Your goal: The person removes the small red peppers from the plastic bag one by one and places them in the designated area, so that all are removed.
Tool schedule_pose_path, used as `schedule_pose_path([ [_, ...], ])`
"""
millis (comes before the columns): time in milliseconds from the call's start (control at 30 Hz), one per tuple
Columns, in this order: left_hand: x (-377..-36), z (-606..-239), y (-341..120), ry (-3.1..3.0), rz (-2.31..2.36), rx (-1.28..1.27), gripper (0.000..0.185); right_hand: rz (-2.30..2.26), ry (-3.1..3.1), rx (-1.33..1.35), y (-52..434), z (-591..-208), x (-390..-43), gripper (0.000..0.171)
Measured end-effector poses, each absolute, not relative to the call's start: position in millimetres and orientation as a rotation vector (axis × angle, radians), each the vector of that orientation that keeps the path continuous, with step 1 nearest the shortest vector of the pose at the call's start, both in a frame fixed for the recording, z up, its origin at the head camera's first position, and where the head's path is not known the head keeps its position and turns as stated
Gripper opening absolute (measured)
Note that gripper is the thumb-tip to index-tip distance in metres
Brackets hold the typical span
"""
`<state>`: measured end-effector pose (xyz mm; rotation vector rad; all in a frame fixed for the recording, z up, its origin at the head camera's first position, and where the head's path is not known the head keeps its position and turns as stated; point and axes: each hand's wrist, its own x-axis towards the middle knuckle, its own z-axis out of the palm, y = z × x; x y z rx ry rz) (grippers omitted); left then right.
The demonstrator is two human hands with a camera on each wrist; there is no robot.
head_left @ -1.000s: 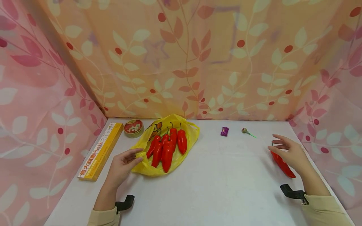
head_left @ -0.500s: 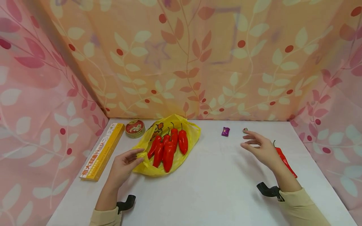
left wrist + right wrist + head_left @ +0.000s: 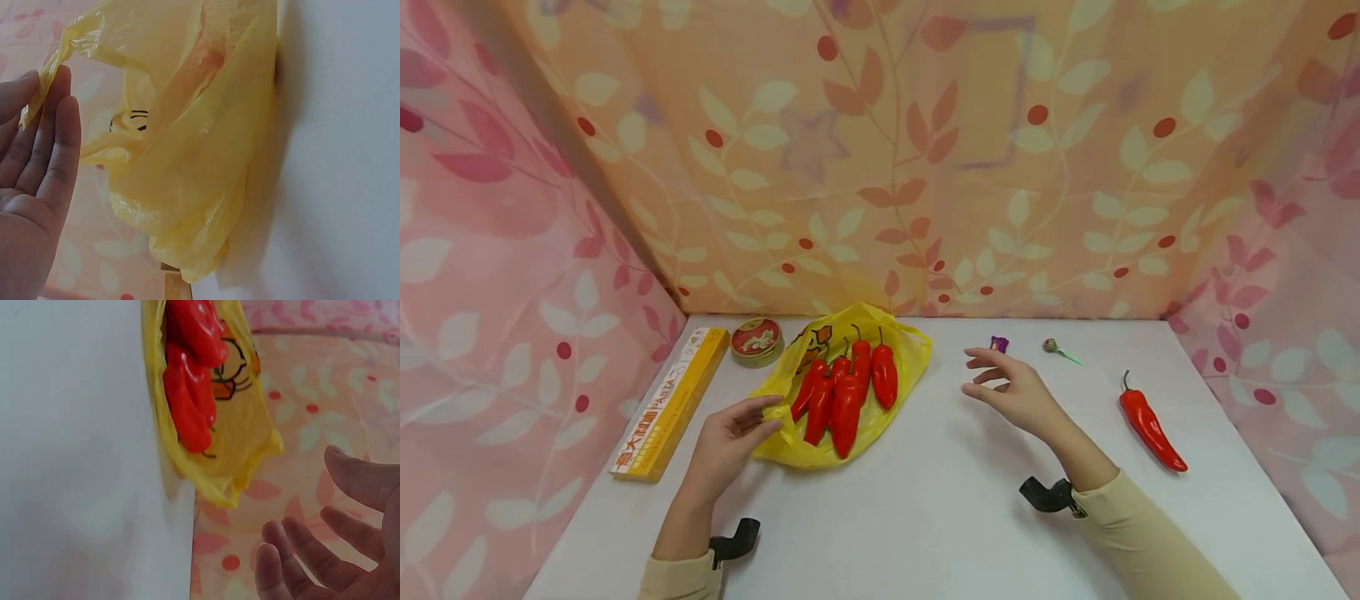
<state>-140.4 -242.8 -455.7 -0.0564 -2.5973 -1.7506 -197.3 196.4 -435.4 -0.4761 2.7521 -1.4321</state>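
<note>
Change: right hand (image 3: 1017,393) now hovering over mid-table, moving from the loose pepper (image 3: 1152,428) toward the bag; pepper left lying untouched, well behind the fingers to their right.
Meaning: likely reaching for the bag's far edge to open the mouth, rather than lifting the loose pepper yet.
Table (image 3: 940,517): white, flat, bearing everything; patterned leaf curtains (image 3: 925,158) enclosing three sides.
Yellow bag (image 3: 820,446): lying just ahead of the left fingertips, holding several red peppers (image 3: 847,400); well apart from the right fingertips, to their left.
Pasta box (image 3: 672,402): lying left of the left fingers, near the curtain.
Left hand (image 3: 730,442): fingers nearly straight, pinching the bag's rim lightly against the thumb, seen thin and crumpled at the fingertips (image 3: 59,81) in the wrist view.
Right hand fingers (image 3: 300,550): spread and loosely bent, holding nothing.
Round tin (image 3: 756,341): sitting beyond the left fingers, beside the bag.
Purple sweet (image 3: 997,343): just beyond the right fingertips.
Lollipop (image 3: 1051,346): farther right of them.
</note>
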Motion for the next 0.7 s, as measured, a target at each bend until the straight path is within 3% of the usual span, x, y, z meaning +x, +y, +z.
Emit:
schedule_pose_path([
  [700,-139.9,-458.4,-242.2,-2.573,-1.769,-0.088,0.042,-1.478,2.522,-0.614,80.8,-456.3,-213.3,0.063],
])
